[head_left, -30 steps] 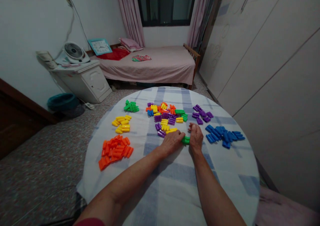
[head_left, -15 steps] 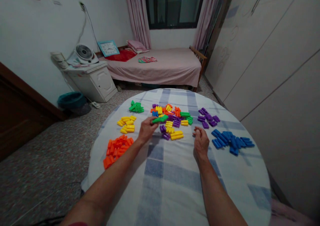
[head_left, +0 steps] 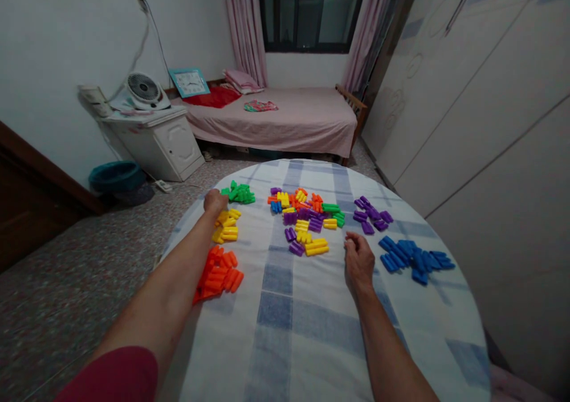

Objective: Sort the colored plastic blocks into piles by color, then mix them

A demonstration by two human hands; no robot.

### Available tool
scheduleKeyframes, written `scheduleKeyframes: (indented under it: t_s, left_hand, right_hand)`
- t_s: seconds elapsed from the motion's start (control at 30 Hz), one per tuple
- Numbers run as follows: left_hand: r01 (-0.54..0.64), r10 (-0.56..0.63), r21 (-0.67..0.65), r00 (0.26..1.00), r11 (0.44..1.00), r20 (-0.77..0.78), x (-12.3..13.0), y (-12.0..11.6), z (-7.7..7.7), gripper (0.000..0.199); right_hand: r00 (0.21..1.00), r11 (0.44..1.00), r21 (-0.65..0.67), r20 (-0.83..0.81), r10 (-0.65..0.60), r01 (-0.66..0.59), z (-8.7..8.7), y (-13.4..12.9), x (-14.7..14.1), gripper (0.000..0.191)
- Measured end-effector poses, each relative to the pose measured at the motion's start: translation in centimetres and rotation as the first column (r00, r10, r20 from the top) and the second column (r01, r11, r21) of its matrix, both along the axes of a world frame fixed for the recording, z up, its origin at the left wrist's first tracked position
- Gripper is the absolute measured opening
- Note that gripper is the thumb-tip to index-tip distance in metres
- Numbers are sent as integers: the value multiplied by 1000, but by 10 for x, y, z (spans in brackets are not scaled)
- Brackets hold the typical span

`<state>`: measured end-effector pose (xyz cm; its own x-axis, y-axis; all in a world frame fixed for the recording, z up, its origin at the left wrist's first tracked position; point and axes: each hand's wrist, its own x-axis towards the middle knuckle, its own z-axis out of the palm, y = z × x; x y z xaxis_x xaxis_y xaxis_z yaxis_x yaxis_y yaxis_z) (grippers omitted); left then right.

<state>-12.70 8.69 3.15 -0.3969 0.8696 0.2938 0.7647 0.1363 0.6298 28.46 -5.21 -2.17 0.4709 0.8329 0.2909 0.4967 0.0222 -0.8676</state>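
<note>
**Small coloured plastic pieces [head_left: 316, 247] lie in clusters on a round, cloth-covered bench [head_left: 329, 354]**

Pale wardrobe doors with grey trim [head_left: 485, 152] fill the right side of the room, and a bed with a pink sheet [head_left: 303, 114] stands beyond the bench. A white cabinet [head_left: 164, 143] to the left of the bed carries a white fan [head_left: 145, 88].

The bench, draped in white cloth with blue checks, bears all the pieces. The broadest cluster, a mix of orange, yellow, purple, green and blue pieces [head_left: 303, 214], lies around the middle. A pile of blue pieces [head_left: 418, 260] sits on the right, well apart from the mixed cluster. A pile of orange pieces [head_left: 220, 275] lies on the left, partly hidden by the left forearm [head_left: 164, 301], which comes out of a dark red sleeve [head_left: 118, 378]. A group of purple pieces [head_left: 371, 214] lies beyond the blue pile. Yellow pieces [head_left: 229, 231] lie between the orange pile and a pile of green pieces [head_left: 241, 193].

The left hand [head_left: 216, 202] reaches to the near left edge of the green pile, its fingers bent; whether they grip a piece cannot be told. The right hand [head_left: 360, 260] rests on the cloth between the mixed cluster and the blue pile, partly open with its fingers loosely curled.
</note>
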Motion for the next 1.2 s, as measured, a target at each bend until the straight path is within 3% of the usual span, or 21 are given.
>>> scheduleKeyframes:
  t_s: [0.13,0.23,0.3,0.4,0.5,0.57,0.77,0.9,0.97,1.1,1.2]
  left_hand:
    - [-102,93,-137,993,985,-70,17,-6,12,28]
    - [-50,49,-10,994,999,-96,47,-23,25,29]
    - [59,-64,130,997,990,36,79,-38,26,31]
    - [108,-160,154,910,982,382,137,-63,15,34]
    - [61,-125,154,884,986,450,184,-81,-2,30]
    - [11,-81,147,874,989,479,202,-89,-10,28]
    - [32,-139,259,902,965,408,204,-100,-26,28]
    - [67,-153,227,909,972,387,198,-97,-30,27]
    - [68,-154,227,909,972,388,198,-94,-31,28]
    - [72,-182,259,882,963,435,199,-89,-32,26]
    - [51,-197,298,854,953,482,199,-86,-35,22]
  right_hand:
    - [1000,1000,-11,4,-7,7,1,0,-1,39]
    - [1000,1000,0,2,-3,3,-1,1,-1,39]
    - [1000,1000,9,9,2,-2,-4,2,-1,38]
    - [1000,999,23,20,21,-22,-5,2,-1,37]
    - [997,996,47,38,69,-71,-2,1,-4,35]
    - [992,993,50,74,100,-104,0,-1,-6,34]
    - [980,992,16,159,119,-124,4,-4,-8,34]
    - [981,990,13,138,137,-140,5,-5,-8,32]
    - [966,978,17,156,205,-210,6,-7,-9,33]
    - [843,891,-8,321,433,-454,7,-11,-18,45]
    - [751,858,-95,443,490,-505,7,-13,-29,52]
